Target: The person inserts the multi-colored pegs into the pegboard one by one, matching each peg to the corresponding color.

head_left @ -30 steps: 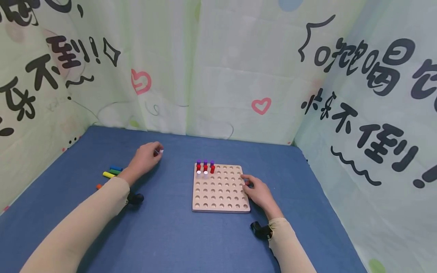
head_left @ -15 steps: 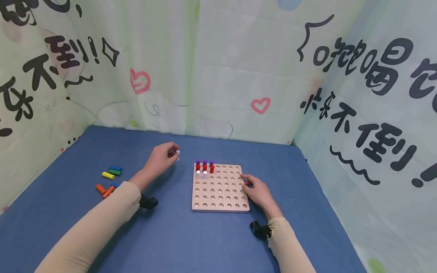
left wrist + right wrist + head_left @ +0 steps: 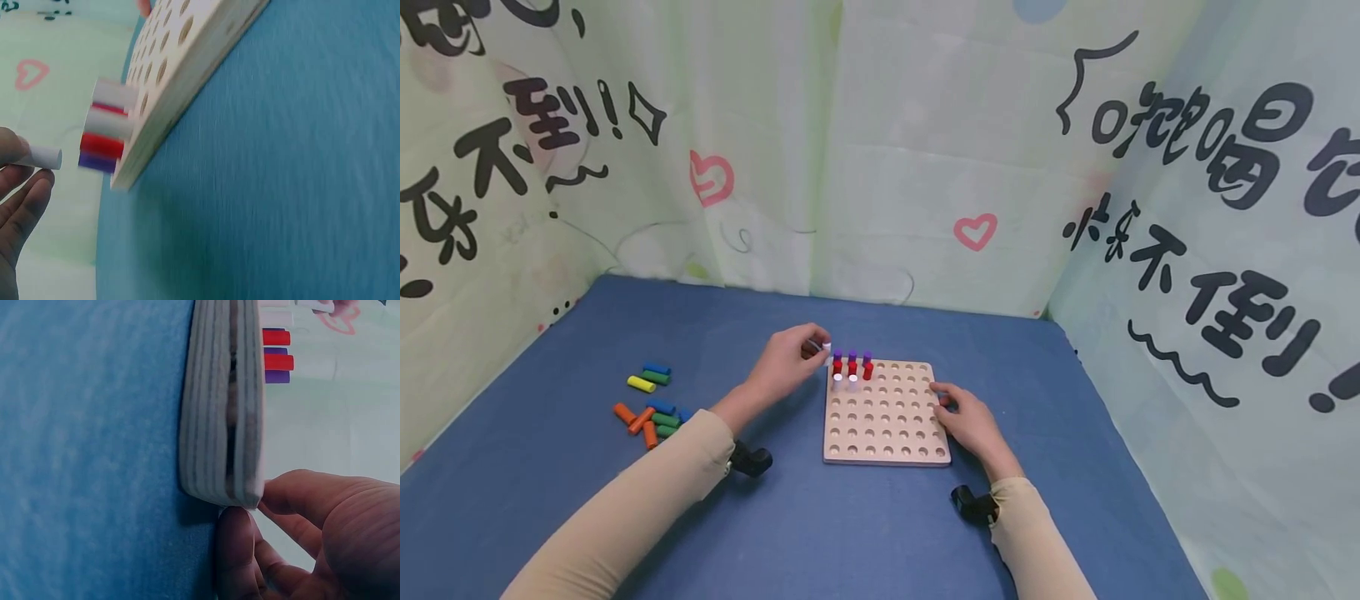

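Observation:
My left hand (image 3: 786,365) pinches a white peg (image 3: 45,157) between thumb and fingers, just off the far left corner of the wooden pegboard (image 3: 887,427). In that corner stand three purple pegs (image 3: 867,357), three red pegs (image 3: 868,371) in front of them, then two white pegs (image 3: 853,382). The board's other holes show bare. My right hand (image 3: 968,423) holds the board's right edge with thumb and fingers; the right wrist view shows the fingertips (image 3: 278,497) right at the edge.
Loose pegs lie on the blue cloth at the left: a yellow peg (image 3: 641,384), several orange pegs (image 3: 642,420), green pegs (image 3: 656,377) and blue pegs (image 3: 657,368). Some sit beside my left sleeve (image 3: 647,492). Printed curtains (image 3: 887,167) hang around the table.
My left hand has moved right with the white peg, from the cloth at the left to the board's corner. More loose pegs show behind the sleeve. The right hand stays at the edge.

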Demonstrator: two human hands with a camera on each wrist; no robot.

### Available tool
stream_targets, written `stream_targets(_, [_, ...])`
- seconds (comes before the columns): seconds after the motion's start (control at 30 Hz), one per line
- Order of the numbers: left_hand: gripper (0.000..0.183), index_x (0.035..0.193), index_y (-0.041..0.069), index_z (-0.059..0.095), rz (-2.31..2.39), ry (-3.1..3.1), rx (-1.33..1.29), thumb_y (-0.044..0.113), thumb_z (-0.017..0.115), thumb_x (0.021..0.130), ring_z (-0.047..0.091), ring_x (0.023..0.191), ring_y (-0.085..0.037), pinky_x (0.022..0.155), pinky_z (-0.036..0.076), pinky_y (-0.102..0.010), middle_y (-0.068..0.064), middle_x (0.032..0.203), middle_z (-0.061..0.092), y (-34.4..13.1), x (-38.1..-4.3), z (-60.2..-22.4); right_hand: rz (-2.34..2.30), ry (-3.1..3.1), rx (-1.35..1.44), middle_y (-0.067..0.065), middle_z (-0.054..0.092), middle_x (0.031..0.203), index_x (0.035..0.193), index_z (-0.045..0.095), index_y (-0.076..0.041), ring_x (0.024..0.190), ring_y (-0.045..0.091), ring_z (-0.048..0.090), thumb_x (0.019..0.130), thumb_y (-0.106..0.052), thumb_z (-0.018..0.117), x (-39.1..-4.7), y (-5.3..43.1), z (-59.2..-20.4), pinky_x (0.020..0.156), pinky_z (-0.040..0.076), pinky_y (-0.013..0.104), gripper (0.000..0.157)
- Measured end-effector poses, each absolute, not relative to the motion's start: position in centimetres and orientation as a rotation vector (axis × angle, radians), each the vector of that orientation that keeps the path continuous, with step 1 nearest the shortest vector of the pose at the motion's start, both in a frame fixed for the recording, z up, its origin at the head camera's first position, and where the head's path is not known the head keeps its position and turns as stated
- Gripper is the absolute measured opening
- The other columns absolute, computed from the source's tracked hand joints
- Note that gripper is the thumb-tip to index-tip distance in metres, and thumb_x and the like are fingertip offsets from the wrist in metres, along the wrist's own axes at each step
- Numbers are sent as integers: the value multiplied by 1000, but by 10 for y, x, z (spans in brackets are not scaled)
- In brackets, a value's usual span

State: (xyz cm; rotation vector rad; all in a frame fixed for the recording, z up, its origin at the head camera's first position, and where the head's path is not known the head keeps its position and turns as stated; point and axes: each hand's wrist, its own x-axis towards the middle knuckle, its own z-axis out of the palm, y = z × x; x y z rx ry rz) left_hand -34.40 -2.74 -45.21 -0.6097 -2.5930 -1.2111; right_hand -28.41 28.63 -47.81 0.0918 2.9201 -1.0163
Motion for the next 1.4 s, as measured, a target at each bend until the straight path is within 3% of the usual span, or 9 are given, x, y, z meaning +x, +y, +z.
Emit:
stream_targets(0.47, [21, 119, 7, 71, -1275, -2614, -713, 16, 70, 100, 67, 92, -18, 79, 58, -36, -4, 109, 73, 7, -336, -448, -981, 2937, 82, 12, 60, 116, 146, 58, -13, 79, 19, 51, 102, -17, 62, -285, 286, -478, 69, 40, 32, 45])
stream_targets(0.7, [15, 114, 11, 71, -1229, -2624, -769, 15, 69, 100, 66, 90, -12, 78, 54, -32, 2, 101, 73, 19, -336, -455, -966, 2946, 68, 11, 60, 115, 146, 58, -13, 76, 19, 51, 102, -17, 62, -286, 285, -477, 68, 39, 32, 45])
stream_targets(0.93, [16, 116, 12, 72, -1236, -2657, -764, 16, 69, 100, 66, 93, -14, 75, 54, -33, 2, 104, 72, 22, -335, -462, -974, 2939, 80, 11, 60, 115, 147, 58, -13, 79, 19, 51, 102, -16, 62, -285, 285, -479, 70, 39, 32, 45])
stream_targets(1.07, [14, 114, 16, 73, -1179, -2678, -750, 18, 69, 100, 63, 91, -14, 84, 52, -37, 3, 100, 71, 24, -335, -468, -972, 2940, 78, 11, 60, 115, 147, 58, -12, 78, 19, 50, 102, -16, 62, -284, 285, -479, 69, 39, 32, 45])
stream_targets(1.2, [14, 113, 17, 73, -1054, -2676, -790, 19, 70, 99, 57, 88, -16, 97, 41, -46, 3, 97, 71, 27, -335, -474, -970, 2947, 76, 12, 60, 116, 146, 58, -12, 76, 19, 50, 102, -16, 62, -284, 285, -479, 69, 39, 32, 45])
stream_targets(1.4, [14, 111, 19, 75, -973, -2673, -789, 19, 74, 97, 56, 94, -18, 104, 33, -53, 4, 103, 75, 30, -335, -477, -970, 2944, 77, 11, 60, 116, 146, 58, -12, 78, 19, 50, 101, -16, 62, -284, 285, -478, 70, 40, 32, 45])
